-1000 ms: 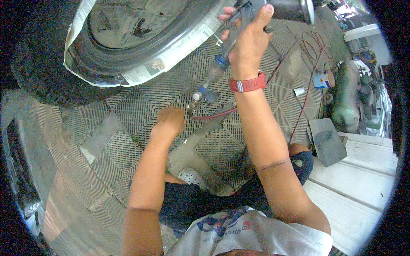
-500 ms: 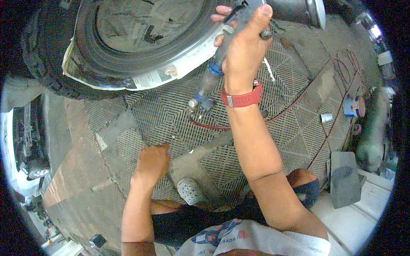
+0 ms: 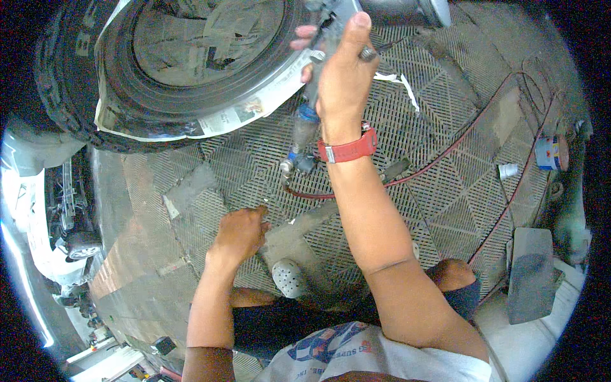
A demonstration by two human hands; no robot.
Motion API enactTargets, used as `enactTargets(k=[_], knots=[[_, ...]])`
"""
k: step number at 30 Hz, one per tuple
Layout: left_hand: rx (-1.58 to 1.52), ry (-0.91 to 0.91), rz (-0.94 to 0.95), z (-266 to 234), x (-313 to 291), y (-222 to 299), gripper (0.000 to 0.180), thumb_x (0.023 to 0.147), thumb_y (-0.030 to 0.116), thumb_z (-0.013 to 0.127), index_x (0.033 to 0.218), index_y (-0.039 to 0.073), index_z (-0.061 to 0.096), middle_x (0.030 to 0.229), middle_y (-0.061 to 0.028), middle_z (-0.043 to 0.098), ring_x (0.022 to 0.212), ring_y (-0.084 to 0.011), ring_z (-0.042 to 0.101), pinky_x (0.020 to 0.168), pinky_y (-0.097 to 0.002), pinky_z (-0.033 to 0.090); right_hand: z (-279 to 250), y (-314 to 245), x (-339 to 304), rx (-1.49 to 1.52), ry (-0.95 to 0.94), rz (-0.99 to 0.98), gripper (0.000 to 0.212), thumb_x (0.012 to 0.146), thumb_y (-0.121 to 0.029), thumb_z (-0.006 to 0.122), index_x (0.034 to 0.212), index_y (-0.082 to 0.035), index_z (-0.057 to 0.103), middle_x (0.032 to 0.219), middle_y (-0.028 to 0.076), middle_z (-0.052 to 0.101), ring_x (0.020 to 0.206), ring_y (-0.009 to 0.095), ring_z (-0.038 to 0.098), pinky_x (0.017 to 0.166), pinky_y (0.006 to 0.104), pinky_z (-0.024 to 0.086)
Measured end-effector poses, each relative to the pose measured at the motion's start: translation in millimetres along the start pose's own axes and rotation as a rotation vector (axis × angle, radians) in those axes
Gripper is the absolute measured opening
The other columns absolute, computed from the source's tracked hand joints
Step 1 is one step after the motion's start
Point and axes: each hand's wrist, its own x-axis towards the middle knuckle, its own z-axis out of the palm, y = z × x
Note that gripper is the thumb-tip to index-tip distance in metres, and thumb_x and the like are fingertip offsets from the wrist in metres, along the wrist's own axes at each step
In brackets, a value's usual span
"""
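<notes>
My right hand [image 3: 347,79], with a red watch on the wrist, is wrapped round the grip of a spray gun [image 3: 309,76]. The gun's dark cup [image 3: 407,11] points right at the top edge. A red air hose [image 3: 318,195] joins the fitting at the handle's lower end. Just left of the gun is a wheel with a black tire [image 3: 70,95]; newspaper [image 3: 248,113] lies around its rim, and more paper fills the centre. Low over the floor, my left hand [image 3: 238,234] has its fingers curled in, with nothing visible in them.
Grooved floor tiles [image 3: 414,184] spread underneath. The hose runs right toward a small can [image 3: 551,153] and a white cup [image 3: 508,170]. A dark flat board [image 3: 532,274] lies at the right. My perforated clog [image 3: 287,278] shows below. A white car [image 3: 60,248] is at far left.
My right hand and the spray gun have moved left, closer along the wheel's edge. My left hand has shifted slightly right in view. The whole view has turned a little.
</notes>
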Motion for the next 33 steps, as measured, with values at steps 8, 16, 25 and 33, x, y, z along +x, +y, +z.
enactTargets(k=[8,16,25,33], knots=[[0.063,-0.115,0.001,10,5,-7,0.034,0.098,0.032,0.073,0.120,0.007,0.073,0.100,-0.0231,0.079,0.097,-0.0411,0.077,0.084,-0.0545,0.061,0,16,3,0.002,0.065,0.064,0.060,0.114,-0.056,0.046,0.115,-0.001,0.070,0.090,0.010,0.078,0.061,0.015,0.069,0.046,0.0292,0.052],[0.032,-0.096,-0.034,8,1,-7,0.033,0.100,0.031,0.070,0.121,0.006,0.073,0.101,-0.0211,0.079,0.098,-0.0405,0.077,0.084,-0.0536,0.062,46,-4,-10,0.091,-0.294,-0.083,0.060,0.115,-0.053,0.049,0.116,0.002,0.072,0.093,0.005,0.076,0.070,0.007,0.067,0.052,0.0228,0.050],[-0.013,-0.085,-0.011,15,1,-16,0.034,0.099,0.026,0.069,0.127,0.007,0.070,0.101,-0.0228,0.078,0.098,-0.0411,0.077,0.085,-0.0551,0.061,71,-1,-50,-0.028,-0.685,-0.098,0.056,0.114,-0.050,0.053,0.136,-0.002,0.070,0.092,0.008,0.078,0.081,0.010,0.069,0.066,0.0262,0.055],[0.005,-0.086,-0.013,14,0,-19,0.039,0.097,0.022,0.067,0.134,0.007,0.069,0.096,-0.0257,0.077,0.092,-0.0449,0.076,0.082,-0.0580,0.061,70,20,-63,-0.031,-0.709,0.025,0.058,0.106,-0.052,0.065,0.131,0.000,0.074,0.105,0.029,0.077,0.093,0.039,0.078,0.085,0.0418,0.059]])
